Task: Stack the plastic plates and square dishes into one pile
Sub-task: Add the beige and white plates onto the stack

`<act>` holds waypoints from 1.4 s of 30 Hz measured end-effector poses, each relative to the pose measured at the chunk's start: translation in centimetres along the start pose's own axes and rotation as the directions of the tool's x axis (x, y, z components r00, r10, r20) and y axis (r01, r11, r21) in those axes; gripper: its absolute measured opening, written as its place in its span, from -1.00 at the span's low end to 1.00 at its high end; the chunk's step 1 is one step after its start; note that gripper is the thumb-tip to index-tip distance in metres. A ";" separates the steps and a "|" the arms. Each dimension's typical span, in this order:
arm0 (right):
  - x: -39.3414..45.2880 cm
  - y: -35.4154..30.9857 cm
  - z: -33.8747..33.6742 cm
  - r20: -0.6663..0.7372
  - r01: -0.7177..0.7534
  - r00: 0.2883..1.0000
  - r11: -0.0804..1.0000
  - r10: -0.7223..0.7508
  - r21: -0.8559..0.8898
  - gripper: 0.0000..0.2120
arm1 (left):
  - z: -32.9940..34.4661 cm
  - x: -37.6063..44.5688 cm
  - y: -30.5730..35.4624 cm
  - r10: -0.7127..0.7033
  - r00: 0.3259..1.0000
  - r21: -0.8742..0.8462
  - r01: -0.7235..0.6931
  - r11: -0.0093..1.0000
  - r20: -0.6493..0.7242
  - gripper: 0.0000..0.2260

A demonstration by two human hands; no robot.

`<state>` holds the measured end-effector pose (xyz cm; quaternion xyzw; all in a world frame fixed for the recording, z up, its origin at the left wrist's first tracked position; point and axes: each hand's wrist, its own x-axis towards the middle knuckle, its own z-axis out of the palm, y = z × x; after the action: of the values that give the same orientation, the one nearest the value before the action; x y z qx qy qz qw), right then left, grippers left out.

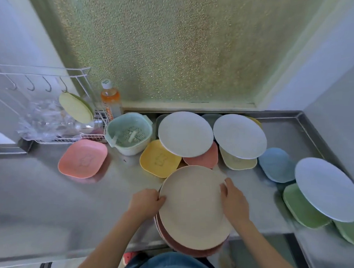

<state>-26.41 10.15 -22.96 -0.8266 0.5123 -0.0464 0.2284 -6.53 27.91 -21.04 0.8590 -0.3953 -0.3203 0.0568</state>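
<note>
At the near edge of the steel surface (49, 199), the left hand (145, 203) and right hand (233, 202) grip opposite rims of a beige plate (191, 208) topping a pile of pinkish plates (174, 242). Beyond lie a yellow square dish (159, 158), a pink square dish (83, 158), and two white plates (185, 134) resting on other dishes.

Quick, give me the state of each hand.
Left hand: closed on the beige plate's left rim.
Right hand: closed on its right rim.
</note>
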 end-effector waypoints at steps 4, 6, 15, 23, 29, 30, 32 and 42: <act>0.5 -0.2 0.7 0.005 0.052 0.999 0.985 -0.052 -0.167 -0.66 | 0.7 0.4 -0.8 -0.008 0.999 0.012 0.009 1.000 -0.039 -0.55; 0.6 -0.1 0.9 -0.001 0.092 0.995 0.958 -0.096 -0.273 -0.65 | 0.9 0.5 -1.2 -0.016 0.999 0.024 0.017 1.000 -0.049 -0.56; 0.1 2.1 2.0 -0.001 0.110 0.993 0.951 -0.115 -0.290 -0.59 | 0.6 1.1 -1.0 0.037 0.999 0.219 -0.039 0.975 0.014 -0.63; -1.0 2.1 3.1 -0.071 -0.055 0.996 0.998 0.058 0.035 -0.59 | 1.6 1.1 -0.2 -0.132 0.988 -0.148 0.142 0.979 0.075 -0.64; -0.7 3.5 2.9 -0.018 -0.111 0.992 0.930 0.126 0.351 -0.60 | 0.9 2.8 1.6 -0.081 0.988 -0.190 0.105 0.976 0.129 -0.65; -0.6 3.9 2.7 -0.017 -0.121 0.990 0.924 0.137 0.363 -0.61 | 0.9 3.2 1.9 -0.073 0.988 -0.195 0.099 0.976 0.138 -0.65; -0.2 4.4 2.3 -0.007 -0.136 0.989 0.918 0.149 0.373 -0.61 | 0.9 3.9 2.5 -0.065 0.984 -0.191 0.097 0.977 0.165 -0.63; 2.8 4.0 0.1 -0.091 -0.071 0.989 0.921 0.114 0.382 -0.61 | -2.6 9.8 4.7 0.182 0.882 0.151 -0.128 0.980 -0.434 -0.78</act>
<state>-28.35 6.26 -25.19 -0.7380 0.5442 -0.1796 0.3562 -3.32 17.30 -22.27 0.8768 -0.4575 -0.0855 0.1207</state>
